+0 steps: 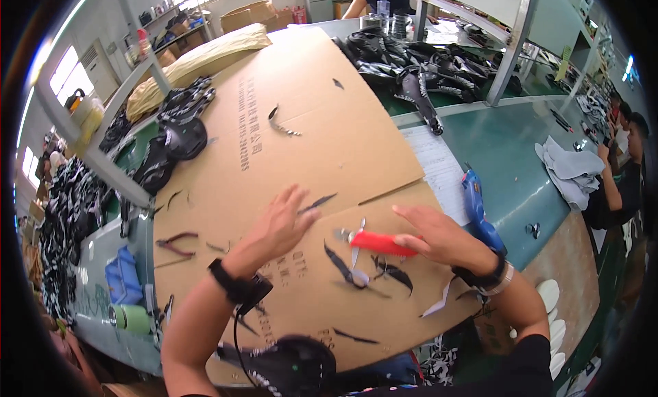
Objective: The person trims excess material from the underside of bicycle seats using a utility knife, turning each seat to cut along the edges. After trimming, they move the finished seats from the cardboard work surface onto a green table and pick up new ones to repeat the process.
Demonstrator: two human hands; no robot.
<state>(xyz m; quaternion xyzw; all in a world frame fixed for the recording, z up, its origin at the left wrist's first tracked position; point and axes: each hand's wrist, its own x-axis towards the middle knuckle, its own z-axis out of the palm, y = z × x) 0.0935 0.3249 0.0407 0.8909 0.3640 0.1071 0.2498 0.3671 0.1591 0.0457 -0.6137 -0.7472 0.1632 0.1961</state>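
My left hand [279,225] hovers over the brown cardboard sheet [322,157], fingers stretched out and holding nothing. My right hand [442,241] is also open, palm facing inward. Its thumb overlaps the end of a red-handled tool [380,243] with a short metal head; whether they touch is unclear. Thin black scraps [394,273] lie just below that tool, with a whitish strip [439,299] nearer my right wrist. At the near edge, close to my body, rests a black moulded piece [295,366], partly cut off by my clothing.
Pliers [177,244] lie at the cardboard's left, beyond them a blue bin [123,277] and green cup [130,317]. A blue tool [480,212] lies right, near grey cloth [570,165]. Black pieces [439,68] pile up behind a metal post [514,47]. Other people sit nearby.
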